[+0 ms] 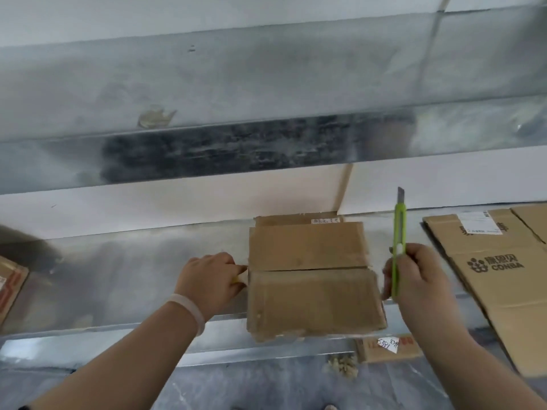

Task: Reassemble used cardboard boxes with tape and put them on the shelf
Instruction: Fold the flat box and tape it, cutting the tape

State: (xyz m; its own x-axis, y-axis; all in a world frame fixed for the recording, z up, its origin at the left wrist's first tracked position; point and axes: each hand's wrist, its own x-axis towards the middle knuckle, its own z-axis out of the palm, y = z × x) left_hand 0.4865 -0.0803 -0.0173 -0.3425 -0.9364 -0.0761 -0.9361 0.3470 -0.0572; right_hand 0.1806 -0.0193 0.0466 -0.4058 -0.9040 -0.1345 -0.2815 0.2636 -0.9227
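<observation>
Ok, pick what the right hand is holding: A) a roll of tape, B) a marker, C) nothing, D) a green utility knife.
D: the right hand grips a green utility knife, blade pointing up, just right of the cardboard box.

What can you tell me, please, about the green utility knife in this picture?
The utility knife is a slim, lime-green plastic cutter with its grey metal blade pushed out at the top. It stands nearly upright, blade up, with the right hand gripping its lower half. It is just right of the cardboard box and apparently clear of it.
</observation>
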